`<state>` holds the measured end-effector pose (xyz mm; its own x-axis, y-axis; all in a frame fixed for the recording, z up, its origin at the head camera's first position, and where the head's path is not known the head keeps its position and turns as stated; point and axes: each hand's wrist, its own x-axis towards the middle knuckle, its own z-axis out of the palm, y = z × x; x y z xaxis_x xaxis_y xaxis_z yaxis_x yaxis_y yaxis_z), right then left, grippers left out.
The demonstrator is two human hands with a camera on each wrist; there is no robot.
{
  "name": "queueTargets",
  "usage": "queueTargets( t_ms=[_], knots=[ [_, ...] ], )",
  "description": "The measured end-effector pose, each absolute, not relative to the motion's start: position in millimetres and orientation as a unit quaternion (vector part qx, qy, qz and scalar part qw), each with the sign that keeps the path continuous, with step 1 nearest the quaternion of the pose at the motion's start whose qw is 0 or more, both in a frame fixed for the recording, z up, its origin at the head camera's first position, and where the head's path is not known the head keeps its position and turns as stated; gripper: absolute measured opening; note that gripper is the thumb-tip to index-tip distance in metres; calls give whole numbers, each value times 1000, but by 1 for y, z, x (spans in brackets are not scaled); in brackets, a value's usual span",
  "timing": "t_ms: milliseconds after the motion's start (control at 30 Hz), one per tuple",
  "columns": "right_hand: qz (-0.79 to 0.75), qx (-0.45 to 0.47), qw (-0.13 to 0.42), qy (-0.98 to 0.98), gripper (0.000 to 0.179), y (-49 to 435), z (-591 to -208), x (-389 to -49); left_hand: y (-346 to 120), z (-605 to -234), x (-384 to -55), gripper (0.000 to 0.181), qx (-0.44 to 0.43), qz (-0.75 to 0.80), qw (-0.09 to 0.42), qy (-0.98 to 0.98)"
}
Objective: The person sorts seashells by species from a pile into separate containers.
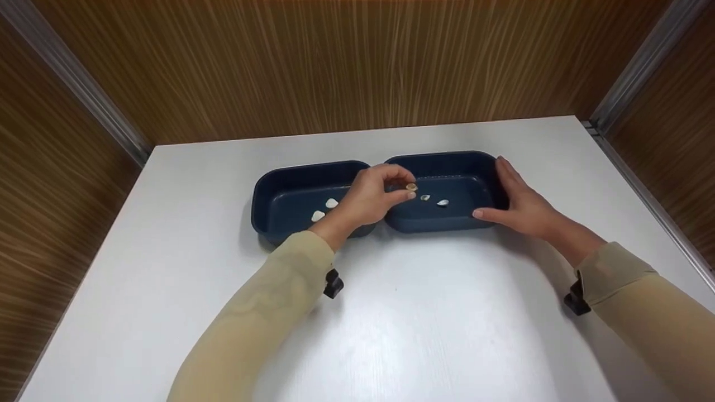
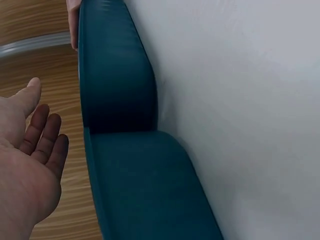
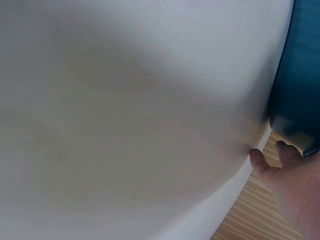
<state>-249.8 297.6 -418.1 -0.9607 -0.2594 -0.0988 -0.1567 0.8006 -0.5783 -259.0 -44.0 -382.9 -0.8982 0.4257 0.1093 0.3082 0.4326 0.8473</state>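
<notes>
In the head view my left hand (image 1: 366, 195) is over the inner end of the right-hand blue tray (image 1: 447, 224). Its thumb and forefinger pinch a small brownish shell (image 1: 411, 187). Two more small shells, one yellowish (image 1: 425, 197) and one pale (image 1: 443, 202), lie on that tray's floor. My right hand (image 1: 522, 206) rests at the tray's right end, fingers straight along the outer wall and thumb at the front rim. Two white shell-like pieces (image 1: 332, 203) lie in the left-hand blue tray (image 1: 273, 229), partly covered by my left arm. The pinched shell is hidden in the left wrist view.
Both trays stand end to end on a white table (image 1: 391, 324). Wood-grain panels (image 1: 357, 67) rise behind and at both sides, with metal strips (image 1: 648, 61) at the corners. Black wrist mounts (image 1: 333, 283) sit under both sleeves.
</notes>
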Motion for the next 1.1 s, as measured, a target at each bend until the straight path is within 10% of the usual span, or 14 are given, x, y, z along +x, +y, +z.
queueTargets(
  t_ms=[1100],
  knots=[
    [-298,-128,87,942,122,298,-422,-254,-44,-388,-268,40,185,489,12,852]
  ],
)
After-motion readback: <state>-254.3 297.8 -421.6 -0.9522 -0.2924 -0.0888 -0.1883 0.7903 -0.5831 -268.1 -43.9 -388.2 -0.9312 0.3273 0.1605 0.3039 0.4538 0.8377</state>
